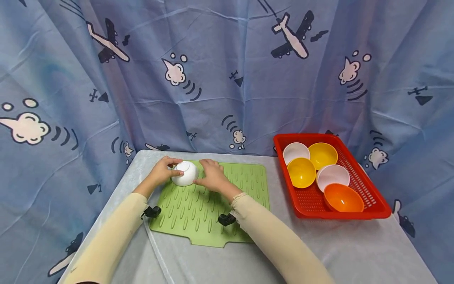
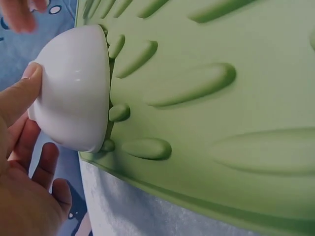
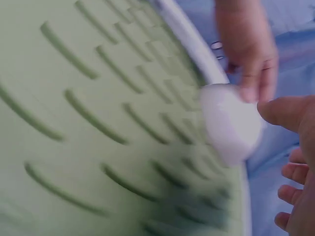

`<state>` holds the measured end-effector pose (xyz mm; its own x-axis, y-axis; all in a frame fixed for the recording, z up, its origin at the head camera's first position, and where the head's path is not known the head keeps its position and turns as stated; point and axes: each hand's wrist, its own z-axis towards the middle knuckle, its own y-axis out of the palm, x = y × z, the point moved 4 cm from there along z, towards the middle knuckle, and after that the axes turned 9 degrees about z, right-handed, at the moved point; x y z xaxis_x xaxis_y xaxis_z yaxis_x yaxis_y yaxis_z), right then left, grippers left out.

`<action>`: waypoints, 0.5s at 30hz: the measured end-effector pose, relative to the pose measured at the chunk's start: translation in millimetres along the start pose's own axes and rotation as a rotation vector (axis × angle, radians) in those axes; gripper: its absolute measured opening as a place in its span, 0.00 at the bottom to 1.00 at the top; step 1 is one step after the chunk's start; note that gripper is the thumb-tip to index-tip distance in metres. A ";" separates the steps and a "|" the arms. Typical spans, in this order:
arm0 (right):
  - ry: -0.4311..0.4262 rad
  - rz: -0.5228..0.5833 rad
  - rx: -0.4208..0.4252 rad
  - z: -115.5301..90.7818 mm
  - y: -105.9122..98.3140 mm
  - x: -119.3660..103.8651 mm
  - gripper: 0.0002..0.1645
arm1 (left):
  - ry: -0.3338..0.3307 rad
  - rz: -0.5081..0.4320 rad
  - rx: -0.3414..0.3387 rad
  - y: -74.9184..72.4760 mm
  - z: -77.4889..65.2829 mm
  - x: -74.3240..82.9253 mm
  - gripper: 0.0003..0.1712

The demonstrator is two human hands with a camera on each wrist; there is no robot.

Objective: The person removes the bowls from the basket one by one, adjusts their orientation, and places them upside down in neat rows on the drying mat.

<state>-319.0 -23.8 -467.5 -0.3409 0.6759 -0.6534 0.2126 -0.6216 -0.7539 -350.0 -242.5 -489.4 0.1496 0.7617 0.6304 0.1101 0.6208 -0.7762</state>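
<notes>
A white bowl (image 1: 185,173) lies upside down at the far left corner of a green ridged drying mat (image 1: 198,205). The left hand (image 1: 162,172) pinches it near its foot, with the thumb (image 2: 24,91) on one side and fingers on the other. In the left wrist view the bowl's rim rests on the mat's ridges. Just to the right of the bowl is the right hand (image 1: 214,177), thumb and fingers spread apart and holding nothing. Its thumb points at the bowl in the right wrist view, where blur hides whether they touch.
On the table's right side stands a red basket (image 1: 298,205) holding a yellow bowl (image 1: 301,172), an orange bowl (image 1: 343,198) and several other bowls. A blue curtain (image 1: 220,79) with printed airplanes hangs behind the grey table (image 1: 198,264).
</notes>
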 end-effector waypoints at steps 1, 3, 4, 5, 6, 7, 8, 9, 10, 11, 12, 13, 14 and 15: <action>-0.013 0.005 0.002 -2.2 -9.4 -2.7 0.50 | -0.001 0.000 0.003 -0.8 0.6 0.5 0.31; -0.046 0.006 0.004 -7.0 -28.0 -7.0 0.51 | -0.003 0.000 0.013 -1.3 1.4 1.0 0.31; -0.061 0.004 0.002 -9.7 -37.3 -8.8 0.51 | -0.002 0.004 0.020 -1.3 1.5 1.1 0.30; -0.075 0.001 0.001 -12.8 -46.9 -10.2 0.51 | 0.000 0.005 0.026 -1.0 1.3 1.1 0.30; -0.089 -0.013 0.004 -16.5 -56.5 -10.6 0.51 | 0.003 0.010 0.031 -0.6 0.8 1.6 0.30; -0.099 -0.026 0.006 -20.5 -66.3 -10.6 0.51 | 0.006 0.019 0.037 0.1 0.2 1.8 0.31; -0.102 -0.039 0.007 -25.4 -76.6 -10.0 0.51 | 0.004 0.023 0.039 1.1 -0.6 2.1 0.31; -0.102 -0.046 0.010 -30.7 -87.9 -9.4 0.50 | 0.003 0.029 0.042 2.0 -1.3 2.5 0.31; -0.103 -0.056 0.017 -36.2 -99.7 -8.1 0.49 | 0.004 0.037 0.044 2.9 -1.8 2.9 0.31; -0.105 -0.065 0.028 -41.7 -111.8 -6.2 0.49 | 0.002 0.042 0.048 3.4 -2.3 3.3 0.31; -0.108 -0.073 0.040 -47.4 -124.2 -4.0 0.48 | 0.001 0.050 0.053 3.7 -2.6 3.6 0.30; -0.110 -0.075 0.050 -53.0 -136.7 -1.6 0.47 | -0.001 0.054 0.058 3.6 -2.7 3.7 0.30; -0.117 -0.074 0.063 -58.3 -149.5 0.6 0.46 | -0.003 0.053 0.065 3.1 -2.6 3.8 0.30; -0.129 -0.076 0.080 -63.0 -161.5 3.6 0.46 | -0.001 0.057 0.074 2.2 -2.3 3.7 0.30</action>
<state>-296.9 104.0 -352.3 -0.4687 0.6692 -0.5767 0.1097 -0.6037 -0.7896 -346.9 -238.8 -488.7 0.1521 0.7963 0.5855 0.0284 0.5886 -0.8079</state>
